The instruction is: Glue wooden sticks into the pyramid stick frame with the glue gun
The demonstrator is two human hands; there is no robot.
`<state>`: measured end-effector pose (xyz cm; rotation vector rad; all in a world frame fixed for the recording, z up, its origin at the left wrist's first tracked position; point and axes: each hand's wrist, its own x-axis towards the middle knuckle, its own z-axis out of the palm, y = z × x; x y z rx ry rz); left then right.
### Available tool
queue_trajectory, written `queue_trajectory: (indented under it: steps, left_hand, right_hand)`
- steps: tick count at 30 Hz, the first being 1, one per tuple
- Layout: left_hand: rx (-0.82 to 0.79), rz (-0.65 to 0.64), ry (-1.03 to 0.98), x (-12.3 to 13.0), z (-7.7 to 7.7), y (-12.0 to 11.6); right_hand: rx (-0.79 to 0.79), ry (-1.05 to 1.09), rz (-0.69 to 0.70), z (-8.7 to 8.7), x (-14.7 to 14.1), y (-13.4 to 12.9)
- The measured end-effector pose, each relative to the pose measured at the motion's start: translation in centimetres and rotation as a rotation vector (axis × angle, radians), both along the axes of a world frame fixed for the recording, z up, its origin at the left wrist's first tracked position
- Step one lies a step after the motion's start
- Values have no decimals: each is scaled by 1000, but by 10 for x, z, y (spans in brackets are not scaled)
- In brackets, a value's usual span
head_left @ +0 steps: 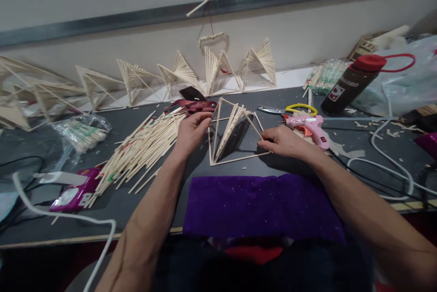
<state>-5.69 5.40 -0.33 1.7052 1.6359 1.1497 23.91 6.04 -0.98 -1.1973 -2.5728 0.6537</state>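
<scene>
In front of me on the dark table stands a frame of thin wooden sticks, with a fan of sticks rising inside it. My left hand is at the frame's left side, its thumb and fingers closed near the upright stick. On the right, my right hand pinches the frame near its lower right corner, where a slanted stick meets the base. Beside my left hand lies a loose pile of wooden sticks. A pink glue gun rests just beyond my right hand, near yellow-handled scissors.
A purple cloth lies along the near edge. Finished-looking stick frames line the wall. A dark bottle with a red lid stands at right, near white cables. Bagged sticks and a purple power strip are at left.
</scene>
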Motion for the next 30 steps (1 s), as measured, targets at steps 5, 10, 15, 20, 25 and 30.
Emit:
queue_trajectory:
  steps: [5,10,15,20,25,30]
  left_hand:
    - [-44,-1,-172,5,1,-19]
    - [-52,-43,-167,8,-2,-26]
    - [-34,-20,-196,13,-5,-28]
    - [-39,-45,-194,16,-12,-29]
    - [-4,-63,-147,17,-11,-31]
    - [46,190,-166,-28,11,-33]
  right_hand:
    - [-18,93,-27,1,0,-1]
    - [-21,154,-31,-1,1,0]
    - [12,128,31,-4,4,2]
    - [-42,143,39,-5,6,2]
    - [-125,156,44,-5,8,3]
    - [-195,154,-10,-4,13,3]
